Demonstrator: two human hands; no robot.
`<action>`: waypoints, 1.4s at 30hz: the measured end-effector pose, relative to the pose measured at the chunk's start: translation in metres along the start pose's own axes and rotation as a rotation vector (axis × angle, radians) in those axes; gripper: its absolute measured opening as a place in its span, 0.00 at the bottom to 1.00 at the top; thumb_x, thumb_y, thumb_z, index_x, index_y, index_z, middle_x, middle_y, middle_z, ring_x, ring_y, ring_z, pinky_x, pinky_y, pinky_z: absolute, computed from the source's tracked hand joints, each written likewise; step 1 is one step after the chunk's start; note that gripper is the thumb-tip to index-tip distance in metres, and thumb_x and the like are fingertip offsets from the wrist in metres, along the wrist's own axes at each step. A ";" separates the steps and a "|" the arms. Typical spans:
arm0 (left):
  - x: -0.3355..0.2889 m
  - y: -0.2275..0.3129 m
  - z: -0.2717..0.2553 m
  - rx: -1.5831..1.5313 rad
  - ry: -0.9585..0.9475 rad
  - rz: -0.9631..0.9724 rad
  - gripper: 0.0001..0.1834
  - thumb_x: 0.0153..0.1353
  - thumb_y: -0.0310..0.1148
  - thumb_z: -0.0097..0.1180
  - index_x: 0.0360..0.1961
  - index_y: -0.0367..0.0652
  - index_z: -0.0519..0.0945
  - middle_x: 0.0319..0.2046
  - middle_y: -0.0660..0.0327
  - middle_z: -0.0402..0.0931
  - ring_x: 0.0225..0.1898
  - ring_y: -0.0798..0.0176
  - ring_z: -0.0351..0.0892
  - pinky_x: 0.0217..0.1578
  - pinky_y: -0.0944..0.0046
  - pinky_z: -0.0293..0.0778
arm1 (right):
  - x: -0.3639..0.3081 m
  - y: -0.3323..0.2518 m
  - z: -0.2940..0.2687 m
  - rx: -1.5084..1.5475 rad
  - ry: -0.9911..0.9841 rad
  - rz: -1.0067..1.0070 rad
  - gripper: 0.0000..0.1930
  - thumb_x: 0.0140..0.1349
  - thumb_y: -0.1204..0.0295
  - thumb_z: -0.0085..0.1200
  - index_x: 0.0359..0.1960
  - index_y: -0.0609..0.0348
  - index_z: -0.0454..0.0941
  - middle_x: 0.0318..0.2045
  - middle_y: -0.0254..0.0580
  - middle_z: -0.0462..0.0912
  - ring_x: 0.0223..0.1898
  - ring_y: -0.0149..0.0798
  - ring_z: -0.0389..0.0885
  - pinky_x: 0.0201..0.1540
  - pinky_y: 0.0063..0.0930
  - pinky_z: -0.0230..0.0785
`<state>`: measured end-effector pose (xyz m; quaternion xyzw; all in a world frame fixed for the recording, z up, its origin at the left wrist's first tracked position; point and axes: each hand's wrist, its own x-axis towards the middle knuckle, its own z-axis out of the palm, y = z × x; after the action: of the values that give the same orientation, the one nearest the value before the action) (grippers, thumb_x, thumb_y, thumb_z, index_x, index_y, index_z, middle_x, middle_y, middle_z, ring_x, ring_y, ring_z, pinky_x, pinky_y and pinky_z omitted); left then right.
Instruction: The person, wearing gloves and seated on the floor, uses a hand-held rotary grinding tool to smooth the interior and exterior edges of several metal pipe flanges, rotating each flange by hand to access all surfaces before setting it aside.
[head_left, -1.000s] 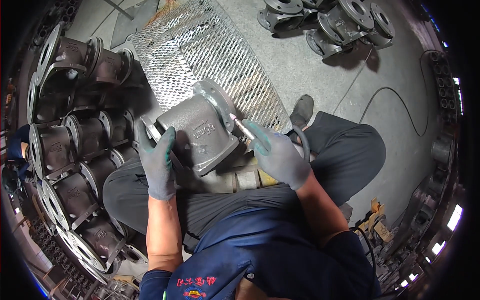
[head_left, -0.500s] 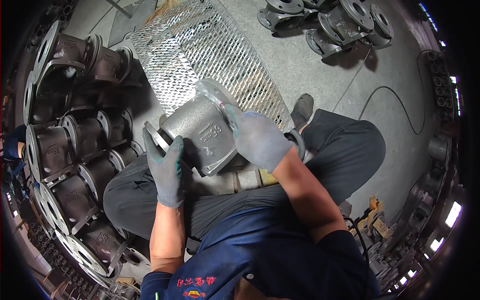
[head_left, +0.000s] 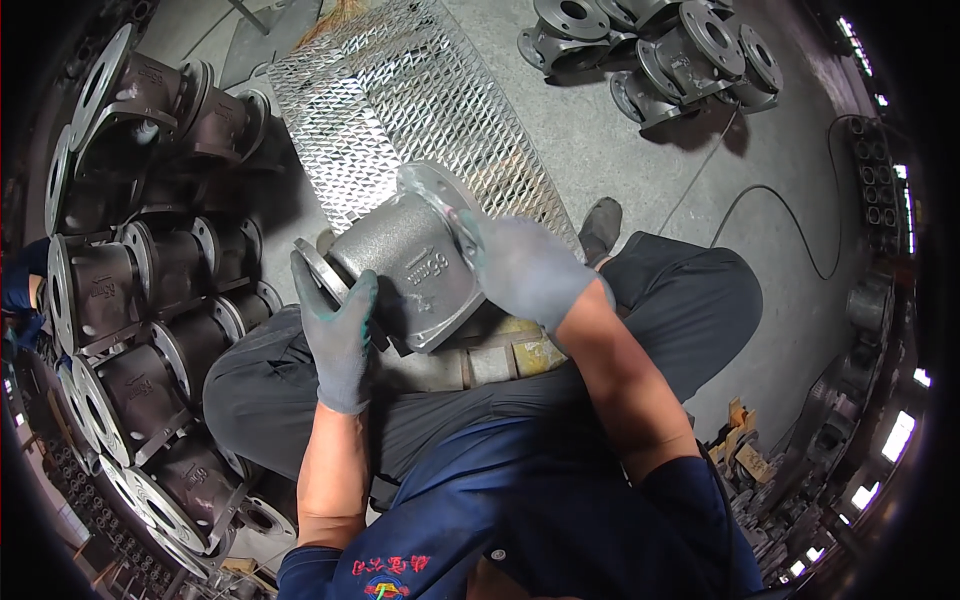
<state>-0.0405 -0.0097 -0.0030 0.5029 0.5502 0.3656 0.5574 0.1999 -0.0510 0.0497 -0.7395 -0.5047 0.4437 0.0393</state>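
A grey cast-metal valve body (head_left: 405, 262) with round flanges and raised lettering lies tilted in front of my lap. My left hand (head_left: 338, 335), in a grey glove with green fingertips, is wrapped round its left flange (head_left: 320, 270), thumb toward the body. At the upper right flange (head_left: 437, 188) is my right hand (head_left: 535, 272), gloved alike and slightly blurred, its fingers bent against the rim. A small pinkish spot shows by those fingertips; what they hold is too hidden to name. Under the casting sits a worn block-like support (head_left: 492, 362) with a yellow patch.
Similar flanged castings (head_left: 105, 290) are stacked high at my left. More castings (head_left: 690, 55) stand on the floor at the far right. A shiny expanded-metal mesh sheet (head_left: 470, 110) lies ahead, with a black cable (head_left: 765, 188) on the floor to its right.
My right hand has shifted slightly right and down along the flange. The valve body has moved a little to the right; my left hand keeps its grip.
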 end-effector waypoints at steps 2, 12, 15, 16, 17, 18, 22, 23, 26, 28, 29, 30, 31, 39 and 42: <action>-0.001 0.000 0.002 0.049 0.006 0.045 0.56 0.69 0.24 0.69 0.88 0.25 0.45 0.61 0.51 0.78 0.50 0.70 0.81 0.53 0.69 0.80 | -0.004 0.008 0.009 -0.037 0.009 0.002 0.27 0.77 0.70 0.48 0.77 0.56 0.74 0.54 0.65 0.88 0.57 0.65 0.88 0.64 0.57 0.79; -0.002 -0.006 0.003 0.084 -0.005 0.032 0.48 0.71 0.26 0.66 0.87 0.31 0.55 0.72 0.52 0.69 0.61 0.65 0.79 0.65 0.65 0.75 | 0.028 0.024 0.002 0.051 0.050 -0.157 0.24 0.77 0.69 0.49 0.73 0.51 0.79 0.46 0.62 0.90 0.51 0.66 0.90 0.58 0.55 0.82; -0.003 -0.005 -0.001 0.027 0.005 -0.003 0.47 0.72 0.25 0.65 0.87 0.32 0.55 0.67 0.55 0.73 0.57 0.68 0.80 0.62 0.67 0.76 | 0.011 0.023 0.002 -0.071 0.008 -0.078 0.26 0.76 0.70 0.51 0.75 0.49 0.77 0.47 0.60 0.90 0.51 0.64 0.90 0.59 0.54 0.82; -0.004 -0.004 -0.001 -0.070 -0.013 -0.068 0.47 0.72 0.25 0.65 0.87 0.33 0.56 0.63 0.57 0.75 0.54 0.70 0.80 0.60 0.68 0.76 | 0.009 0.025 0.004 -0.068 0.010 -0.074 0.26 0.76 0.70 0.51 0.75 0.49 0.77 0.47 0.60 0.90 0.51 0.64 0.90 0.59 0.54 0.82; -0.005 -0.005 -0.002 -0.069 -0.018 -0.069 0.47 0.72 0.25 0.65 0.87 0.33 0.56 0.63 0.57 0.75 0.54 0.70 0.80 0.60 0.68 0.76 | 0.007 0.028 0.006 -0.079 0.023 -0.109 0.26 0.75 0.70 0.52 0.75 0.49 0.77 0.48 0.60 0.90 0.52 0.63 0.90 0.59 0.54 0.82; -0.005 -0.006 -0.004 -0.076 -0.023 -0.067 0.46 0.73 0.24 0.64 0.87 0.33 0.56 0.60 0.58 0.76 0.52 0.71 0.79 0.58 0.69 0.77 | 0.006 0.031 0.009 -0.089 0.036 -0.146 0.26 0.74 0.70 0.53 0.74 0.50 0.77 0.49 0.59 0.90 0.52 0.63 0.90 0.59 0.54 0.81; -0.005 -0.003 0.001 -0.080 -0.031 -0.085 0.45 0.74 0.23 0.62 0.87 0.33 0.56 0.53 0.62 0.77 0.47 0.73 0.77 0.53 0.70 0.77 | 0.038 0.038 0.011 -0.103 0.045 -0.205 0.22 0.73 0.69 0.56 0.68 0.56 0.80 0.50 0.60 0.89 0.53 0.64 0.89 0.59 0.56 0.81; -0.005 -0.003 0.000 -0.077 -0.026 -0.093 0.45 0.74 0.23 0.62 0.87 0.33 0.56 0.52 0.62 0.77 0.46 0.73 0.77 0.52 0.70 0.76 | 0.038 0.039 0.012 -0.101 0.047 -0.206 0.22 0.73 0.69 0.56 0.68 0.56 0.80 0.50 0.60 0.89 0.53 0.64 0.89 0.59 0.56 0.81; -0.006 -0.003 0.000 -0.081 -0.039 -0.067 0.44 0.74 0.23 0.62 0.87 0.33 0.57 0.51 0.63 0.77 0.45 0.73 0.77 0.51 0.71 0.77 | 0.020 0.033 0.005 -0.086 0.005 -0.179 0.24 0.76 0.70 0.52 0.73 0.56 0.76 0.51 0.62 0.89 0.53 0.64 0.89 0.59 0.56 0.80; -0.006 -0.002 -0.001 -0.070 -0.029 -0.080 0.44 0.74 0.23 0.62 0.87 0.34 0.56 0.51 0.63 0.77 0.45 0.74 0.77 0.51 0.71 0.77 | 0.015 0.040 0.021 -0.055 0.036 -0.191 0.25 0.77 0.70 0.51 0.75 0.56 0.74 0.51 0.63 0.89 0.53 0.64 0.89 0.60 0.56 0.80; -0.007 -0.002 -0.001 -0.060 -0.023 -0.092 0.45 0.74 0.24 0.62 0.87 0.34 0.56 0.51 0.63 0.77 0.45 0.74 0.77 0.51 0.71 0.77 | 0.011 0.042 0.027 -0.024 0.070 -0.199 0.27 0.77 0.71 0.50 0.77 0.55 0.72 0.51 0.63 0.88 0.53 0.64 0.88 0.60 0.56 0.80; -0.007 -0.003 -0.002 -0.058 -0.022 -0.094 0.45 0.74 0.24 0.62 0.87 0.34 0.56 0.51 0.63 0.77 0.45 0.74 0.77 0.51 0.71 0.77 | 0.006 0.045 0.032 -0.017 0.074 -0.195 0.28 0.78 0.71 0.50 0.78 0.55 0.70 0.51 0.65 0.88 0.52 0.65 0.89 0.60 0.56 0.80; -0.005 -0.005 -0.002 -0.039 -0.021 -0.083 0.45 0.74 0.24 0.62 0.87 0.34 0.56 0.51 0.63 0.77 0.45 0.74 0.77 0.51 0.71 0.77 | 0.007 0.046 0.037 -0.015 0.077 -0.192 0.28 0.78 0.71 0.50 0.78 0.55 0.70 0.51 0.65 0.88 0.52 0.65 0.89 0.60 0.56 0.80; -0.006 -0.001 0.006 -0.083 0.006 -0.075 0.44 0.74 0.23 0.62 0.87 0.36 0.57 0.49 0.64 0.77 0.45 0.74 0.77 0.50 0.71 0.76 | 0.005 0.055 0.065 -0.006 0.243 -0.194 0.29 0.78 0.70 0.51 0.80 0.54 0.68 0.46 0.64 0.88 0.49 0.64 0.89 0.55 0.57 0.82; -0.006 -0.004 0.002 -0.110 -0.034 -0.073 0.45 0.74 0.25 0.62 0.88 0.35 0.56 0.52 0.64 0.76 0.47 0.75 0.76 0.52 0.72 0.74 | 0.003 0.054 0.065 -0.003 0.248 -0.183 0.29 0.78 0.70 0.51 0.80 0.54 0.68 0.45 0.65 0.88 0.48 0.65 0.89 0.54 0.58 0.82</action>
<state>-0.0397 -0.0162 -0.0053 0.4572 0.5379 0.3661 0.6063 0.1930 -0.1008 -0.0186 -0.7395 -0.5621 0.3426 0.1405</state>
